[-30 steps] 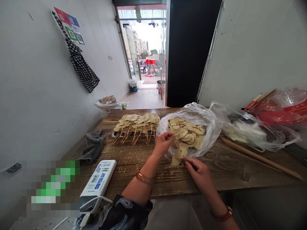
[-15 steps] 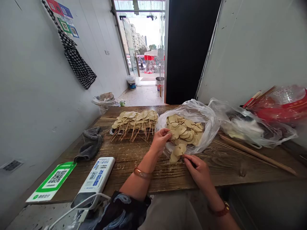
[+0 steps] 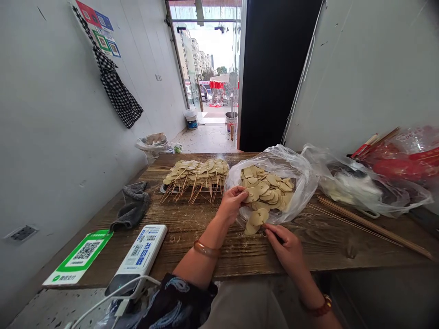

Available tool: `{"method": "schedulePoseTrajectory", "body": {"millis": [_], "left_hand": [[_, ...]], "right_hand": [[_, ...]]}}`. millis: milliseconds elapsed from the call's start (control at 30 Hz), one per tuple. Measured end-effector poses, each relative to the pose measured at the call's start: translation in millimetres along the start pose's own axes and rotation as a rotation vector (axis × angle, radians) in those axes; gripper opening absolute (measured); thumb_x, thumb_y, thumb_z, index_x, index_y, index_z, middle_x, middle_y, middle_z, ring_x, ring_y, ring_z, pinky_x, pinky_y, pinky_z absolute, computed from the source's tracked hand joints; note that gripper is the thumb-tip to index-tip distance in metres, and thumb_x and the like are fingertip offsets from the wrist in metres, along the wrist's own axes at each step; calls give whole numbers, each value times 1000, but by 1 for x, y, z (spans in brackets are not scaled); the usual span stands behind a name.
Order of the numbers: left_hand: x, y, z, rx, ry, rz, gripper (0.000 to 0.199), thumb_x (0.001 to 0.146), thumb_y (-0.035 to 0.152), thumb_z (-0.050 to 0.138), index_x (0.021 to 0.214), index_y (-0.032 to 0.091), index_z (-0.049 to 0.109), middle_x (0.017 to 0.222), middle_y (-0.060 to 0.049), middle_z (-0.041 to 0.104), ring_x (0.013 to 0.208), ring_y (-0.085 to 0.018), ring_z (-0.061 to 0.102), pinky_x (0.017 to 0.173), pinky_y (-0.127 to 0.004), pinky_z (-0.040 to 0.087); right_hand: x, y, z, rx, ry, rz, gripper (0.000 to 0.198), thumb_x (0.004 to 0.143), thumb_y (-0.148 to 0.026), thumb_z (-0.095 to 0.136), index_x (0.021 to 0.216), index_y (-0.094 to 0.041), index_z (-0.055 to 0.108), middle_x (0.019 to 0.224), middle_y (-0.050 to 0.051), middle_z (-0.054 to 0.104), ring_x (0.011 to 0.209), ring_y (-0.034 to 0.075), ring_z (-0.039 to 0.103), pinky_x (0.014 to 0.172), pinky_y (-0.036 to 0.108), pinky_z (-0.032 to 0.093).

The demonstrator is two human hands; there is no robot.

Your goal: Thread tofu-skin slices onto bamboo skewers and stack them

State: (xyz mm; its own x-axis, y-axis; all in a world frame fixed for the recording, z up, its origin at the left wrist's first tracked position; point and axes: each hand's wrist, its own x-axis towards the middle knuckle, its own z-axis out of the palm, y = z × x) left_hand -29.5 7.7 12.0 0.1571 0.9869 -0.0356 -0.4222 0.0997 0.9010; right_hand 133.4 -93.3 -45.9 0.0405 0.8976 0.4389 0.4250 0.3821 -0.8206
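Pale round slices, perhaps potato, fill an opened clear plastic bag on the wooden table. At the bag's left side my left hand pinches one slice between thumb and fingers. My right hand is closed on the end of a skewer, mostly hidden by the fingers, with a few threaded slices on it in front of the bag. Left of the bag, many skewered slices lie piled on a tray, their sticks pointing toward me.
Loose bamboo skewers lie at the right, near another plastic bag and red packaging. On the left are a grey cloth, a green QR card and a white device with a cable.
The whole view has shifted slightly, moving everything a little right and down. Both hands keep nearly the same pose, with the slice and the skewer still held.
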Motion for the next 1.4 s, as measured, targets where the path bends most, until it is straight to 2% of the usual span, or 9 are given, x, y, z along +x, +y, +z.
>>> {"method": "schedulePoseTrajectory", "body": {"millis": [433, 1000, 1233, 1400], "left_hand": [[-1, 2, 1, 53, 12, 24, 35, 53, 34, 79, 72, 12, 59, 58, 1, 58, 50, -8, 50, 51, -23, 45], [-3, 0, 4, 38, -21, -29, 38, 51, 36, 80, 72, 12, 60, 60, 1, 58, 50, -7, 49, 50, -22, 43], [-4, 1, 6, 92, -16, 16, 34, 53, 34, 78, 72, 12, 61, 59, 1, 57, 51, -7, 48, 50, -21, 41], [0, -2, 3, 225, -20, 131, 25, 61, 32, 73, 71, 12, 62, 56, 1, 54, 50, -6, 44, 49, -20, 35]], "right_hand": [[-1, 2, 0, -15, -7, -7, 24, 85, -30, 54, 96, -21, 74, 89, 7, 72, 83, 21, 67, 74, 33, 54], [0, -1, -1, -3, 17, -14, 24, 85, -31, 54, 95, -22, 74, 87, 7, 73, 80, 21, 68, 73, 33, 55], [0, -1, 0, 6, 23, 25, 23, 84, -31, 55, 96, -21, 73, 91, 7, 73, 85, 21, 68, 77, 34, 54], [0, 2, 0, 10, 18, 43, 24, 84, -32, 55, 96, -21, 73, 93, 8, 73, 86, 23, 68, 77, 35, 55]]}}
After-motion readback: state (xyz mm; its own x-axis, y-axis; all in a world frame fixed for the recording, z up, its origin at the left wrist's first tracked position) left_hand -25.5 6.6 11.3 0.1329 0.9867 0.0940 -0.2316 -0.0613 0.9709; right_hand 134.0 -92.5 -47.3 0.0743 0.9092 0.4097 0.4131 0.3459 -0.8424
